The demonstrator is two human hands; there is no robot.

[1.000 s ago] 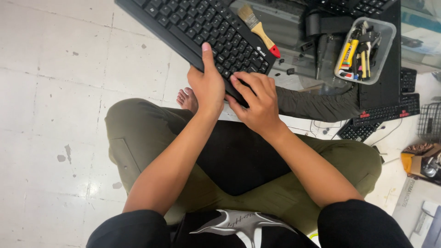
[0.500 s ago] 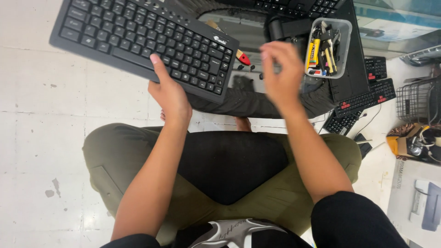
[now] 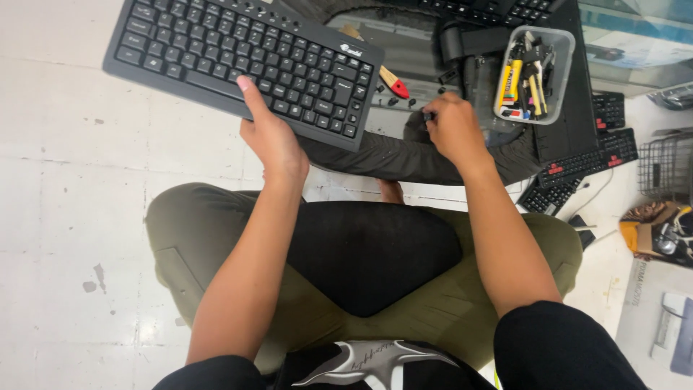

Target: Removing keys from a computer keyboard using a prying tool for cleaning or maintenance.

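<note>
The person sits cross-legged on a pale tiled floor [image 3: 65, 217], with a black cushion [image 3: 368, 260] on the lap at 6 o'clock.

Left hand [image 3: 271, 137]: closed on the near edge of a black keyboard [image 3: 238, 61], thumb on top of the keys. The keyboard is held tilted at 11 o'clock, clear of the floor. Half a second ago this hand gripped the same edge; the grip is unchanged.

Right hand [image 3: 451, 130]: fingers curled narrow over a small dark part [image 3: 427, 115], at 1 o'clock. Whether the part is pinched or only touched cannot be told. Half a second ago this hand was raised higher, just beside the tool tub; it has since dropped to the dark cloth [image 3: 404, 155] spread on the floor.

Beyond the cloth, a brush [image 3: 386, 76] with a red handle lies partly under the keyboard's right corner, with small loose dark pieces near it.

Container: a clear plastic tub [image 3: 561, 54] stands at 1 o'clock, just past the right hand. It holds hand tools [image 3: 523, 76] with yellow and black handles, packed upright and leaning.

Farther right, at 2 o'clock, more black keyboards [image 3: 577, 162] lie stacked, some with red keys. A wire basket [image 3: 664, 170] stands at 3 o'clock.
</note>
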